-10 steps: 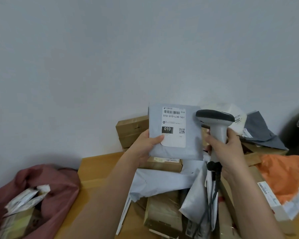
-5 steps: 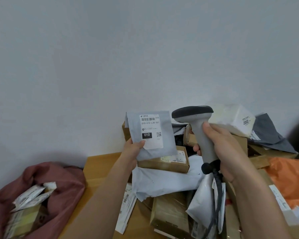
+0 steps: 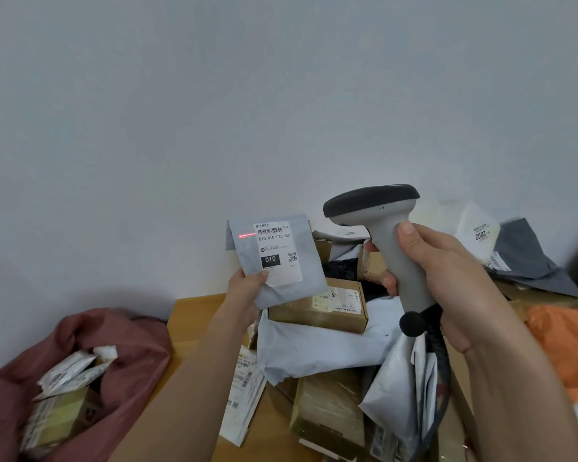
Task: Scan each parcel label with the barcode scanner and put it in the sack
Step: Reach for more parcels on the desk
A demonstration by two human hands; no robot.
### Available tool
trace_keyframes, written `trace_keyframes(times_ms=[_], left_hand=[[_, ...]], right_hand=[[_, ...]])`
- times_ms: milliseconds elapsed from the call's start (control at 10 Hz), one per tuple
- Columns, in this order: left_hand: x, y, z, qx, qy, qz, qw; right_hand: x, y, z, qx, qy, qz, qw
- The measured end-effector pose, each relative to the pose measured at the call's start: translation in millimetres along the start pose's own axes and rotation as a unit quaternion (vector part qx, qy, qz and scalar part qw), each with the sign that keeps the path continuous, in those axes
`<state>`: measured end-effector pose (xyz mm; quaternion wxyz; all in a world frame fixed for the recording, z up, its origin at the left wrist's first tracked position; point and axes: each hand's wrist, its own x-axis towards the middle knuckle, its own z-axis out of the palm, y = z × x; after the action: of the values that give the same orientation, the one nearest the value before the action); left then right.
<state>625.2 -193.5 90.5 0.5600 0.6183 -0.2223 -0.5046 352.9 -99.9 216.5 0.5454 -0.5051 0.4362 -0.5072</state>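
Two hands, left hand [image 3: 246, 288] one parcel [image 3: 277, 258], right hand [image 3: 447, 275] one scanner [image 3: 391, 235]

Left hand [image 3: 244, 291]: showing bare, no glove or ring | Right hand [image 3: 447, 278]: showing bare, thumbnail trimmed short | Forearms: showing bare, no sleeves or watch appearing

Single head view, facing forward and down, near table [image 3: 194, 315]

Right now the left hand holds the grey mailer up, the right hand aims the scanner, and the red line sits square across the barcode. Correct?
Not quite. In the head view the red line falls left of the barcode, mostly on the grey mailer. The left hand and right hand with the scanner are as stated.
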Motion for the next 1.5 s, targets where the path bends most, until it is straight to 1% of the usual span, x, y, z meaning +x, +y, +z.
trace_keyframes(times_ms=[300, 500, 600, 700, 800, 900, 1000, 1100, 1200, 1300, 1400, 1500], left_hand=[[-4.7, -4.5, 12.2, -0.033, 0.010, -0.011, 0.999], [-26.2, -6.6, -3.9, -0.140, 0.026, -0.034, 0.989], [-38.7, -14.0, -32.7, -0.177, 0.064, -0.052, 0.981], [-51.5, -26.2, -71.3, -0.214, 0.127, -0.054, 0.967], [-57.8, -40.3, -118.4, -0.254, 0.223, -0.055, 0.940], [-51.1, -55.7, -171.3, -0.277, 0.277, -0.082, 0.916], [-35.5, -57.9, -213.0, -0.274, 0.311, -0.100, 0.904], [-16.3, -55.5, -251.8, -0.267, 0.318, -0.102, 0.904], [-1.2, -46.7, -292.1, -0.260, 0.303, -0.096, 0.912], [16.4, -29.5, -333.3, -0.323, 0.344, -0.037, 0.881], [39.5, -8.9, -366.1, -0.385, 0.367, 0.000, 0.847], [48.5, -8.7, -386.1, -0.239, 0.404, 0.001, 0.883]], right_hand=[[-6.3, -4.0, -10.9, 0.034, 0.008, 0.007, 0.999], [8.9, 14.7, -8.8, 0.065, -0.012, 0.064, 0.996], [16.7, 33.4, 6.1, 0.071, -0.038, 0.114, 0.990], [19.8, 54.7, 32.9, 0.066, -0.071, 0.165, 0.982], [15.8, 74.2, 66.2, 0.043, -0.106, 0.195, 0.974], [11.2, 88.2, 97.9, 0.042, -0.115, 0.224, 0.967], [12.1, 93.7, 131.3, 0.036, -0.115, 0.226, 0.967], [15.7, 95.9, 172.7, 0.044, -0.100, 0.213, 0.971], [18.5, 98.8, 217.6, 0.052, -0.101, 0.209, 0.971], [20.3, 106.9, 254.3, 0.050, -0.105, 0.217, 0.969], [18.9, 117.2, 279.2, 0.044, -0.108, 0.220, 0.969], [20.4, 125.5, 294.0, 0.035, -0.097, 0.223, 0.969]])
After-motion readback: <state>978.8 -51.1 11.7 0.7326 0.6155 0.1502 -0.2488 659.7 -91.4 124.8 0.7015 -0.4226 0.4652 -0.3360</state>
